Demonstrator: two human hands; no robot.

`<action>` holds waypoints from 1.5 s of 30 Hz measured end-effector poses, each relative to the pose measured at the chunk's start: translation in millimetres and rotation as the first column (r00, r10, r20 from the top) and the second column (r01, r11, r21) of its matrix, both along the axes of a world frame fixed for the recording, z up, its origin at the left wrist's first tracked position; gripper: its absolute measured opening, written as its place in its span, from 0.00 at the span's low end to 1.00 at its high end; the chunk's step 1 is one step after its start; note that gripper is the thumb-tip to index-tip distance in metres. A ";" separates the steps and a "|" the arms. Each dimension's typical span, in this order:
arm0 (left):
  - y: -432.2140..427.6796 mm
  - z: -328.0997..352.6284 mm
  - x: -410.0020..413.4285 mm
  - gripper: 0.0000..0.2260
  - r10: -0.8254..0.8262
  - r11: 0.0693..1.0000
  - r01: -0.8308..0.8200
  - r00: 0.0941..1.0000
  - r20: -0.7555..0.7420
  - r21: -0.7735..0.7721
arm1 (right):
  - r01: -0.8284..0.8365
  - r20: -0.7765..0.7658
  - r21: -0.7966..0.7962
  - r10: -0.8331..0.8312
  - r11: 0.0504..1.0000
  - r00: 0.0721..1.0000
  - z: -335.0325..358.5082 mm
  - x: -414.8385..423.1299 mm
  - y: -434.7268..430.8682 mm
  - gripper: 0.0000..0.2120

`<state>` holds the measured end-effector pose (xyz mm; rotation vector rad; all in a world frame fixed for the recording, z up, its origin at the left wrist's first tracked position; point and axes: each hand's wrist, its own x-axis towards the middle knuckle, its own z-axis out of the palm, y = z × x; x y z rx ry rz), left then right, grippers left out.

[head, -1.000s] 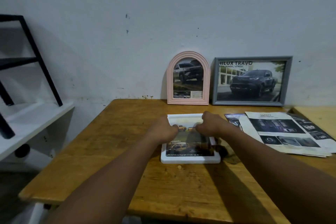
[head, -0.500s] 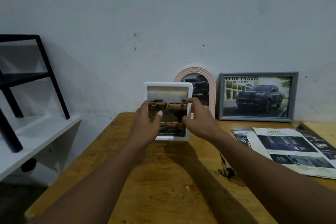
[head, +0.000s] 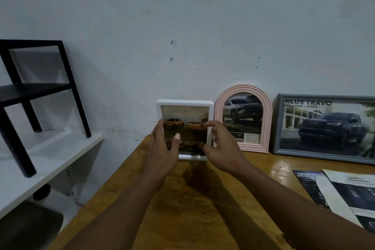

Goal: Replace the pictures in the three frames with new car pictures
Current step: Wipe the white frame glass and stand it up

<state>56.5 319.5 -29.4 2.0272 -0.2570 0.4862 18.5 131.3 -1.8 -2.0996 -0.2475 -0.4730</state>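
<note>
At the far edge of the table (head: 203, 199), the white frame (head: 185, 103) stood upright, its picture of orange trucks facing the camera, held between both hands. The left hand (head: 162, 154) gripped the left edge, fingers at the rim and the thumb laid across the glass. The right hand (head: 221, 148) pinched the right edge, index finger high and thumb low, the other fingers loosely bent. The frame lay at 12 o'clock from both wrists, its lower edge down at the table top; whether it rested there could not be told. Just beside it at 3 o'clock the pink frame (head: 243, 88) stood against the wall (head: 182, 16) with a dark car picture. Further at 3 o'clock the grey frame (head: 276, 124) showed a dark pickup under "HILUX TRAVO". At 4 o'clock, papers (head: 345, 193) lay flat and overlapping on the wooden table. At 9 o'clock, off the table, a white shelf (head: 50, 154) carried a black rack (head: 68, 79).
</note>
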 end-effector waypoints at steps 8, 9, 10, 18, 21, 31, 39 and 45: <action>1.8 0.1 66.4 0.32 -0.003 1.000 0.005 0.998 -0.065 0.026 | 0.011 0.040 -0.058 -0.008 0.998 0.999 1.2 56.7 3.1 0.28; -0.4 0.0 73.6 0.32 -0.006 1.000 0.009 0.997 -0.074 0.027 | 0.018 0.037 -0.066 -0.016 0.998 0.999 -0.1 63.5 2.0 0.28; -2.5 -0.6 80.1 0.32 -0.012 1.000 0.014 0.997 -0.078 0.025 | 0.025 0.034 -0.073 -0.022 0.997 0.999 -1.8 69.7 0.7 0.28; -16.4 -5.0 110.6 0.29 -0.014 0.998 0.019 0.996 -0.087 0.058 | 0.023 0.014 -0.092 -0.022 0.995 1.000 -13.1 91.4 -8.7 0.28; -18.0 -2.3 114.2 0.29 -0.013 0.995 0.025 0.993 -0.119 0.099 | 0.032 0.014 -0.101 -0.030 0.994 0.999 -12.5 95.3 -6.5 0.29; -17.8 7.4 125.0 0.30 -0.048 0.986 0.090 0.959 -0.279 0.142 | 0.050 -0.119 -0.107 -0.063 0.993 0.991 -7.2 110.3 -2.1 0.30; -16.8 23.7 132.3 0.30 -0.088 0.975 0.156 0.925 -0.369 0.158 | 0.033 -0.266 -0.048 -0.045 0.998 0.963 11.4 111.2 -2.9 0.28; -14.1 25.9 115.0 0.32 -0.081 0.971 0.154 0.931 -0.356 0.182 | 0.107 -0.242 -0.113 -0.132 0.988 0.961 14.0 103.3 -8.8 0.24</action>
